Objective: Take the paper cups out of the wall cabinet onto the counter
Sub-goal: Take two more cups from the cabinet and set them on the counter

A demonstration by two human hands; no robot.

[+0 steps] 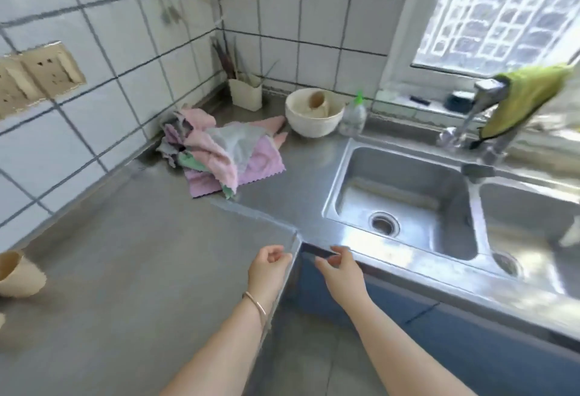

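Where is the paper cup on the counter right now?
The paper cup stands at the far left edge of the head view, on the grey counter, well left of the left hand.

Ahead and to the left of the hands [301, 265], the tabletop [131, 270] lay bare and open to reach. Farther ahead, a heap of cloths [219, 153], a bowl [314, 116] and a utensil holder [246, 92] crowded the corner. A paper cup [18, 274] stood far left. The sink [405, 194] opened to the right, its faucet [480, 106] overhanging.
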